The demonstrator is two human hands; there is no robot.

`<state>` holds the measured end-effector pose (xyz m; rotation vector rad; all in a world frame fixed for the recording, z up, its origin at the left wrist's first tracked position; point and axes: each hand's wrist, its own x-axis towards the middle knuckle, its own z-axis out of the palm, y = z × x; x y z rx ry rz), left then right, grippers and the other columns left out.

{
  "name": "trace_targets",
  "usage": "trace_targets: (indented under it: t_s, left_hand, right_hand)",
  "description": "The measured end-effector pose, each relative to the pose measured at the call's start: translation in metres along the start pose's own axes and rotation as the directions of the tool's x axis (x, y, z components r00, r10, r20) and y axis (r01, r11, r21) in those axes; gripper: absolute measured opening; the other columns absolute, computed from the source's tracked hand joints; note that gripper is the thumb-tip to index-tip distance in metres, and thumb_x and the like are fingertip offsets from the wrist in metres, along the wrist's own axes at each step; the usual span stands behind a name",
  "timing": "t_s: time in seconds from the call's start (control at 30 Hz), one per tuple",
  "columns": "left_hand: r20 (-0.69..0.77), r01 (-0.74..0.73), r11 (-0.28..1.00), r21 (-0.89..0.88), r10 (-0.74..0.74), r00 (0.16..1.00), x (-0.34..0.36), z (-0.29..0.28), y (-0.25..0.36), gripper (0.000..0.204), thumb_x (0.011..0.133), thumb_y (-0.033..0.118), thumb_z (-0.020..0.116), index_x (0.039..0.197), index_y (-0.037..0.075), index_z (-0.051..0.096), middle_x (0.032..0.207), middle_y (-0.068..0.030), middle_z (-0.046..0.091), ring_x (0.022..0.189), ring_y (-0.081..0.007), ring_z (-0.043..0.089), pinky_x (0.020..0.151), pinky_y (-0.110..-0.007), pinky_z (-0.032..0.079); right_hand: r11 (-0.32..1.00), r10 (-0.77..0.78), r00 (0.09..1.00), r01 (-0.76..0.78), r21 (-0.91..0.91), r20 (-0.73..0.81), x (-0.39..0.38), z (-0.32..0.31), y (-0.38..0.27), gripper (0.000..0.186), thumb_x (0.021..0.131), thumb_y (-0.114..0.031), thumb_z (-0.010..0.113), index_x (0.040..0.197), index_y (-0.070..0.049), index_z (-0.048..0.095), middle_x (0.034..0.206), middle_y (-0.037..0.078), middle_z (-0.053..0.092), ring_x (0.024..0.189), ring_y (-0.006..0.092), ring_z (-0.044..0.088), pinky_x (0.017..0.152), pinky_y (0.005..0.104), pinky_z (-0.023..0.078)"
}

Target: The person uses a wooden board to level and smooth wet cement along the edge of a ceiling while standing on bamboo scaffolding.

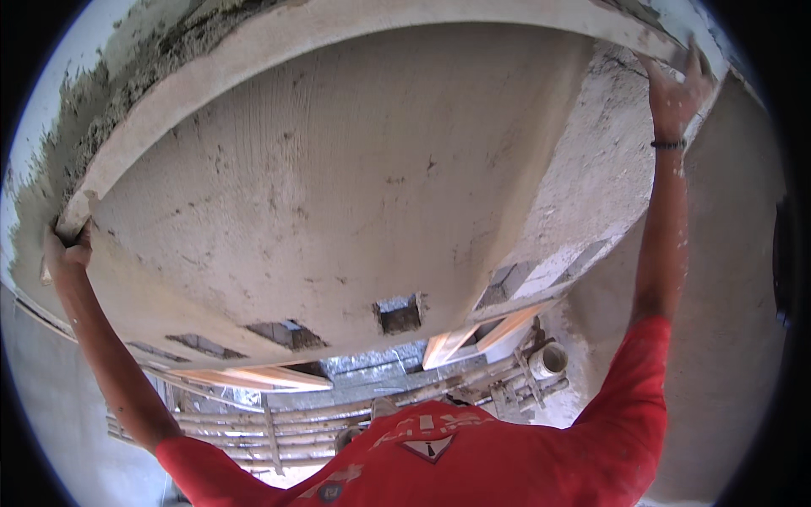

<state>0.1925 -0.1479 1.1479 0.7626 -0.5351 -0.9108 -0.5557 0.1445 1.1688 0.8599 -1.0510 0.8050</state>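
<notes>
A long, pale straightedge board spans the top of the view, bowed by the lens, lying along the upper part of a plastered wall. My left hand is closed around its left end. At the far right my right hand, with a dark beaded bracelet at the wrist, grips the other end, fingers partly hidden behind the board. Lumpy wet mortar lines the board's upper edge on the left. Both arms are raised and spread wide.
Below the wall run lashed bamboo poles like scaffolding, with a whitish bucket at the right. Square openings, one of them a hole, pierce the lower wall. A wooden window frame stands open. A grey side wall rises at right.
</notes>
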Motion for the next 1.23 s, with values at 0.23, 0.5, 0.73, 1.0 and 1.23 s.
trace_targets:
  t_s: [0.23,0.5,0.73,1.0,1.23]
  left_hand:
    - [-0.01,0.083,0.997,-0.009,-0.083,0.997,-0.063,-0.078,-0.066,0.033,0.087,0.027,0.04,0.11,0.007,0.054,0.108,-0.0086,0.059,0.099,-0.0241,0.057,0.083,-0.04,0.048]
    - [-0.032,0.202,0.979,-0.021,-0.203,0.979,-0.121,-0.171,-0.149,0.037,0.089,0.027,0.033,0.112,0.005,0.051,0.111,-0.0088,0.056,0.103,-0.0225,0.054,0.09,-0.038,0.043]
    - [-0.133,0.243,0.967,-0.078,-0.252,0.959,-0.17,-0.256,-0.218,0.035,0.089,0.026,0.036,0.113,0.004,0.049,0.113,-0.0096,0.053,0.104,-0.0237,0.051,0.091,-0.038,0.042]
    - [-0.327,0.353,0.932,-0.086,-0.361,0.873,-0.242,-0.324,-0.301,0.039,0.091,0.03,0.032,0.119,0.006,0.046,0.118,-0.0097,0.051,0.11,-0.0243,0.048,0.095,-0.04,0.039]
    - [-0.398,0.219,0.962,-0.162,-0.267,0.877,-0.313,-0.356,-0.339,0.035,0.088,0.028,0.043,0.114,0.005,0.049,0.112,-0.0095,0.054,0.106,-0.0225,0.05,0.094,-0.036,0.039]
  right_hand:
    - [0.573,0.621,0.7,-0.713,0.406,0.353,-0.077,-0.074,-0.059,0.077,0.073,-0.008,0.065,0.13,0.01,0.017,0.115,0.021,0.047,0.109,0.024,0.046,0.087,0.0382,0.04]
    - [-0.409,0.663,0.259,-0.661,0.63,0.702,-0.18,-0.156,-0.066,0.061,0.075,0.002,0.049,0.13,-0.007,0.025,0.111,0.012,0.047,0.091,0.0233,0.052,0.079,0.0385,0.044]
    - [-0.698,0.612,-0.333,-0.655,0.291,0.718,-0.274,-0.228,-0.078,0.037,0.09,-0.032,0.038,0.119,-0.011,0.044,0.118,0.007,0.049,0.106,0.023,0.048,0.087,0.0419,0.04]
    - [-0.786,0.473,-0.523,-0.614,0.072,0.709,-0.39,-0.26,-0.024,0.043,0.091,-0.039,0.036,0.122,-0.01,0.042,0.122,0.009,0.047,0.112,0.0258,0.044,0.093,0.0453,0.038]
    - [-0.88,0.139,-0.56,-0.448,-0.158,0.817,-0.425,-0.24,0.007,0.055,0.088,-0.044,0.04,0.133,-0.012,0.031,0.135,0.011,0.034,0.125,0.0316,0.031,0.101,0.0497,0.028]
